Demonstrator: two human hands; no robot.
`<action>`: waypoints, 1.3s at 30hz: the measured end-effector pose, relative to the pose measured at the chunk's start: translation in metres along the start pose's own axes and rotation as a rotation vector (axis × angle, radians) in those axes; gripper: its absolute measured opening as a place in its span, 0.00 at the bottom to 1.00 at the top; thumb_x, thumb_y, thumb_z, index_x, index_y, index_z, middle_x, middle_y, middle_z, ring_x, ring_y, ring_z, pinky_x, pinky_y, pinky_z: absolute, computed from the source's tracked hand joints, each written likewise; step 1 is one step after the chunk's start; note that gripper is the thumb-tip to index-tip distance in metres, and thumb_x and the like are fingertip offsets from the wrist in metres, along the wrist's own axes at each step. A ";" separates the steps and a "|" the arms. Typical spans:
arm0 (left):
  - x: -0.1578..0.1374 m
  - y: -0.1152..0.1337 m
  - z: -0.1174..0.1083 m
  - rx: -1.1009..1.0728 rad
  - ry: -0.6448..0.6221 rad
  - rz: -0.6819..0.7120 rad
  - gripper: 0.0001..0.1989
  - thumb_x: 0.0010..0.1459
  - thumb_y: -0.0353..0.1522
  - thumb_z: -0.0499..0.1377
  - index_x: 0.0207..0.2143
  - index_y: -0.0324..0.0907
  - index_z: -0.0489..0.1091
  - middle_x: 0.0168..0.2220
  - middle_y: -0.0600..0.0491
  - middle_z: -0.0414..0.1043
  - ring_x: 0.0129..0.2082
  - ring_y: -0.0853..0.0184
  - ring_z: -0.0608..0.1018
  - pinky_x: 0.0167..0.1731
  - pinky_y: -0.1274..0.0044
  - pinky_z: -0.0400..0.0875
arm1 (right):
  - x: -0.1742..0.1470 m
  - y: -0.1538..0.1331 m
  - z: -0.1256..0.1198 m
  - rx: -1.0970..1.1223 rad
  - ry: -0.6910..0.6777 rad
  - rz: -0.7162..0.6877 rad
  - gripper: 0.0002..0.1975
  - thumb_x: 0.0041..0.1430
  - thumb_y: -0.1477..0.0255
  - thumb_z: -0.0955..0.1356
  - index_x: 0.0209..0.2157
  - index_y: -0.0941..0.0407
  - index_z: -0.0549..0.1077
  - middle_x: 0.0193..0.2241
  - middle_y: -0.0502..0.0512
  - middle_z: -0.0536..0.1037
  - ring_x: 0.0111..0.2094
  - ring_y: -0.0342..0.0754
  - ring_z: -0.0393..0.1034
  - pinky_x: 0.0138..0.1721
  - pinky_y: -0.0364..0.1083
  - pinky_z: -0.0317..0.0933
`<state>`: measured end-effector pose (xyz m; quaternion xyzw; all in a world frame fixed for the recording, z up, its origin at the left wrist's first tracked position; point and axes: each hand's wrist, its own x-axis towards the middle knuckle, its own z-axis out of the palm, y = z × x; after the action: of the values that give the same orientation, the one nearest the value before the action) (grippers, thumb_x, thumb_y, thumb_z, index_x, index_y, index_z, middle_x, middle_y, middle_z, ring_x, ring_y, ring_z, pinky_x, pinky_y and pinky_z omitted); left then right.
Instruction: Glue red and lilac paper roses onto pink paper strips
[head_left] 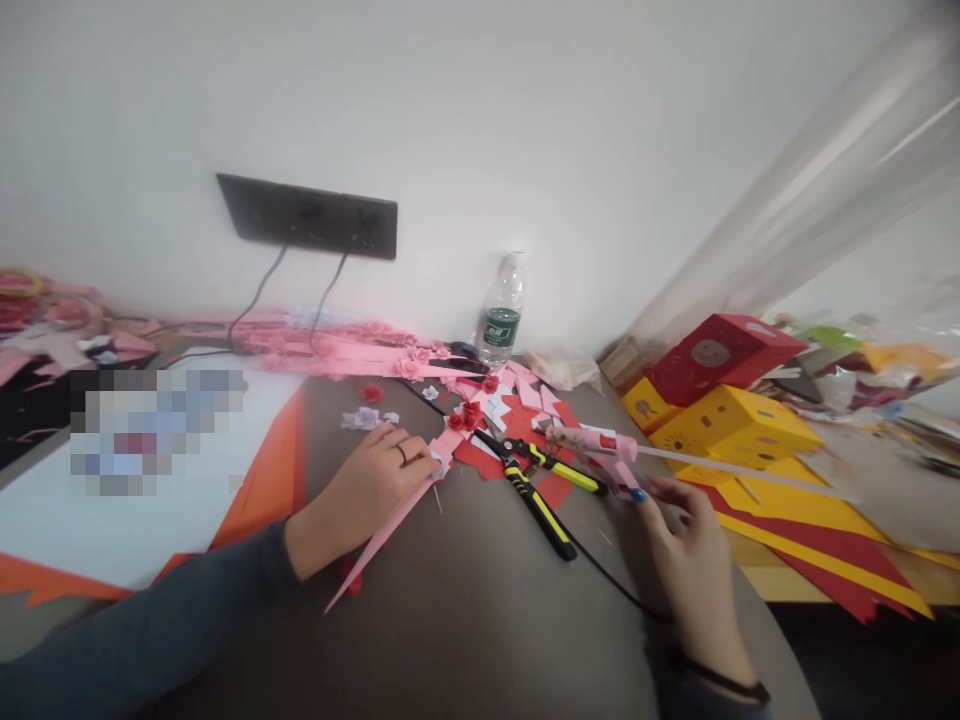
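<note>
My left hand, with a dark ring on one finger, presses its fingertips on a pale paper flower at a long, pointed pink paper strip. Red paper roses sit at the strip's far end. On the right, my right hand pinches the handle end of a pink hot glue gun between thumb and curled fingers. A long clear glue stick sticks out from the gun's back. Black-and-yellow pliers lie with open handles between my hands.
A water bottle stands by the wall. Pink flowered strips pile up at the back. White sheets and orange paper lie left; red and yellow boxes stand right. A black cable crosses the table.
</note>
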<state>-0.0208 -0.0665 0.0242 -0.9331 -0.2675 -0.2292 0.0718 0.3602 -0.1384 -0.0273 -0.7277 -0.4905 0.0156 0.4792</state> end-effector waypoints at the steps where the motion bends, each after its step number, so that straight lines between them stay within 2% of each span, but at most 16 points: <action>1: 0.000 0.000 0.000 0.003 0.000 0.001 0.10 0.70 0.23 0.51 0.44 0.40 0.72 0.38 0.52 0.74 0.38 0.64 0.73 0.46 0.69 0.64 | -0.008 -0.007 -0.003 -0.031 0.090 0.018 0.28 0.55 0.44 0.68 0.38 0.56 0.70 0.38 0.61 0.75 0.44 0.60 0.70 0.49 0.58 0.61; 2: 0.000 0.001 -0.001 0.009 0.001 0.001 0.10 0.70 0.23 0.51 0.44 0.40 0.72 0.38 0.52 0.74 0.37 0.64 0.73 0.45 0.69 0.64 | -0.016 -0.016 -0.006 -0.041 0.140 0.024 0.26 0.57 0.45 0.67 0.38 0.56 0.69 0.38 0.60 0.74 0.43 0.60 0.68 0.48 0.58 0.60; 4: 0.000 0.001 -0.001 0.026 0.007 0.002 0.11 0.70 0.23 0.50 0.43 0.40 0.72 0.37 0.52 0.74 0.37 0.64 0.73 0.45 0.69 0.65 | -0.027 -0.040 -0.010 0.018 0.152 0.007 0.22 0.63 0.48 0.64 0.36 0.54 0.69 0.35 0.56 0.72 0.39 0.57 0.67 0.44 0.54 0.59; 7: -0.001 0.002 0.000 0.060 0.003 0.004 0.12 0.70 0.23 0.49 0.43 0.40 0.72 0.38 0.51 0.75 0.38 0.64 0.74 0.45 0.68 0.67 | -0.034 -0.088 -0.012 0.170 0.014 -0.149 0.17 0.67 0.54 0.64 0.33 0.53 0.69 0.30 0.52 0.69 0.33 0.52 0.66 0.38 0.50 0.59; 12: -0.003 0.003 0.003 0.095 -0.016 0.019 0.10 0.70 0.25 0.51 0.44 0.39 0.72 0.38 0.49 0.74 0.37 0.63 0.74 0.43 0.69 0.70 | -0.011 -0.174 0.005 0.276 -0.319 -0.522 0.10 0.70 0.65 0.63 0.35 0.52 0.73 0.32 0.54 0.75 0.35 0.51 0.71 0.38 0.48 0.62; 14: -0.004 0.005 0.005 0.104 -0.009 0.016 0.09 0.70 0.25 0.52 0.44 0.39 0.72 0.39 0.49 0.74 0.36 0.64 0.74 0.40 0.71 0.71 | 0.006 -0.200 0.026 0.281 -0.492 -0.631 0.09 0.69 0.69 0.63 0.37 0.53 0.73 0.32 0.54 0.77 0.35 0.50 0.71 0.37 0.47 0.63; 17: -0.005 0.008 0.008 0.117 -0.004 0.007 0.08 0.68 0.23 0.54 0.44 0.39 0.72 0.38 0.49 0.75 0.35 0.64 0.74 0.35 0.73 0.72 | 0.030 -0.223 0.077 0.271 -0.724 -0.787 0.07 0.66 0.76 0.64 0.38 0.55 0.75 0.36 0.55 0.80 0.39 0.49 0.72 0.42 0.46 0.64; 19: -0.006 0.009 0.010 0.137 0.001 -0.001 0.08 0.67 0.22 0.55 0.44 0.38 0.72 0.38 0.49 0.74 0.35 0.63 0.75 0.32 0.73 0.72 | 0.041 -0.228 0.116 0.175 -0.867 -0.892 0.07 0.62 0.81 0.67 0.36 0.56 0.77 0.35 0.54 0.80 0.38 0.48 0.72 0.42 0.46 0.63; 21: -0.006 0.010 0.011 0.146 0.011 -0.014 0.07 0.66 0.23 0.55 0.44 0.38 0.72 0.38 0.50 0.74 0.35 0.62 0.75 0.32 0.73 0.73 | 0.046 -0.229 0.151 0.060 -0.949 -0.981 0.08 0.60 0.83 0.69 0.34 0.57 0.78 0.33 0.54 0.81 0.37 0.48 0.72 0.42 0.46 0.61; 24: -0.006 0.009 0.013 0.134 0.019 -0.020 0.08 0.68 0.24 0.54 0.44 0.38 0.72 0.38 0.49 0.75 0.35 0.64 0.75 0.33 0.74 0.74 | 0.043 -0.229 0.183 -0.084 -1.052 -1.075 0.07 0.58 0.82 0.72 0.37 0.57 0.79 0.37 0.56 0.82 0.40 0.49 0.72 0.45 0.47 0.58; 28: -0.005 0.008 0.012 0.113 0.039 -0.008 0.09 0.69 0.24 0.53 0.46 0.37 0.72 0.39 0.48 0.75 0.36 0.64 0.76 0.35 0.73 0.75 | 0.036 -0.231 0.201 -0.166 -1.088 -1.088 0.08 0.56 0.81 0.73 0.37 0.56 0.80 0.37 0.56 0.81 0.42 0.50 0.72 0.45 0.47 0.56; 32: -0.006 0.008 0.012 0.112 0.057 -0.014 0.08 0.68 0.24 0.53 0.45 0.38 0.72 0.38 0.49 0.75 0.34 0.64 0.74 0.32 0.73 0.73 | 0.042 -0.235 0.198 -0.168 -1.025 -1.008 0.10 0.55 0.86 0.70 0.36 0.59 0.79 0.36 0.58 0.81 0.40 0.50 0.73 0.45 0.47 0.58; 35: -0.006 0.007 0.011 0.117 0.071 -0.010 0.08 0.68 0.23 0.54 0.43 0.38 0.72 0.38 0.50 0.75 0.33 0.64 0.74 0.31 0.73 0.71 | 0.052 -0.235 0.174 -0.088 -0.920 -0.911 0.14 0.56 0.86 0.66 0.41 0.61 0.77 0.40 0.60 0.80 0.38 0.48 0.72 0.43 0.45 0.60; 36: -0.006 0.007 0.011 0.111 0.074 -0.008 0.08 0.68 0.23 0.54 0.44 0.38 0.72 0.38 0.50 0.75 0.34 0.64 0.74 0.32 0.74 0.71 | 0.054 -0.233 0.162 0.000 -0.869 -0.848 0.15 0.56 0.86 0.65 0.43 0.60 0.76 0.41 0.59 0.80 0.37 0.47 0.71 0.42 0.44 0.61; 39: -0.006 0.007 0.009 0.089 0.060 -0.005 0.08 0.68 0.24 0.54 0.44 0.38 0.72 0.38 0.49 0.75 0.34 0.64 0.74 0.33 0.73 0.72 | 0.053 -0.221 0.123 0.200 -0.754 -0.670 0.14 0.59 0.81 0.63 0.44 0.57 0.76 0.33 0.52 0.78 0.31 0.44 0.68 0.36 0.43 0.61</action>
<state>-0.0184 -0.0725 0.0132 -0.9211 -0.2775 -0.2451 0.1205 0.1731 -0.0025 0.0873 -0.4253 -0.8314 0.1693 0.3150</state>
